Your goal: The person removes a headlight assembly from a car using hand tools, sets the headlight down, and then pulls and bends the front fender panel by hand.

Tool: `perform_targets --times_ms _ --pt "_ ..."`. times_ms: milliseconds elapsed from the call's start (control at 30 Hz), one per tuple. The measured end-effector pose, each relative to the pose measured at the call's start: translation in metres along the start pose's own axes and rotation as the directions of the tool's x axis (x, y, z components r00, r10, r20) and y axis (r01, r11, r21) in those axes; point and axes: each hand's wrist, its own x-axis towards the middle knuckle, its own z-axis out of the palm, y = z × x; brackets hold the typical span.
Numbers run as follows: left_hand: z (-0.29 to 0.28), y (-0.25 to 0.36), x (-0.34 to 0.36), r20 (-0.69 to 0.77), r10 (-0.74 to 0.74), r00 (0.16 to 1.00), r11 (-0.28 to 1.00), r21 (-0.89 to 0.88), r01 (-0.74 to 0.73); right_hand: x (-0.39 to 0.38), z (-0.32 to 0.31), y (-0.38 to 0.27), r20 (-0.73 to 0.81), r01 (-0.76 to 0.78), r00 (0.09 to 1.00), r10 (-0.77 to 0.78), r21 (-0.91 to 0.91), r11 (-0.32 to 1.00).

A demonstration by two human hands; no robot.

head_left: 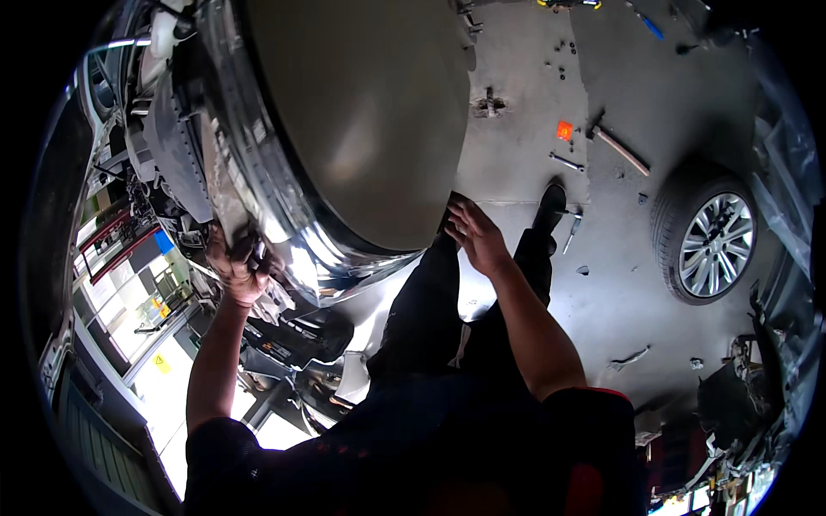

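A large, smooth, curved grey-brown car body panel (361, 129) with a shiny rounded edge fills the upper middle, in front of my body. At its left, by the pale inner side, my left hand (241, 265) is closed with bent fingers; what lies in them is hidden. My right hand (476, 234) is at the panel's lower right edge, just above my thigh, with its fingers curled round that edge and the fingertips partly out of sight.
A car's exposed inner structure (176, 142) stands at left. Dark plastic parts (301, 337) lie below my left hand. On the floor at right are a wheel (718, 243), a hammer (621, 150), a wrench (566, 162), an orange packet (564, 130) and pliers (630, 358).
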Motion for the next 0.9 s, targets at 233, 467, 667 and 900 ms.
perform_targets --times_ms 233,467,667,900 --pt "-0.012 0.005 0.020 -0.097 0.031 0.995 0.999 -0.011 -0.032 0.016 0.059 0.030 -0.109 0.187 0.979 -0.171 0.162 0.969" --pt "-0.026 0.006 0.016 -0.113 -0.062 0.992 0.997 -0.059 0.056 0.043 0.078 0.040 -0.226 0.312 0.948 -0.225 0.517 0.797" --pt "-0.038 0.007 0.018 -0.061 -0.106 0.992 0.975 -0.200 0.092 0.013 0.103 0.045 -0.091 0.301 0.951 -0.297 0.509 0.807" --pt "-0.073 0.024 0.063 -0.094 -0.120 0.988 0.844 -0.534 0.052 0.019 0.115 0.049 -0.122 0.280 0.959 -0.254 0.501 0.819"
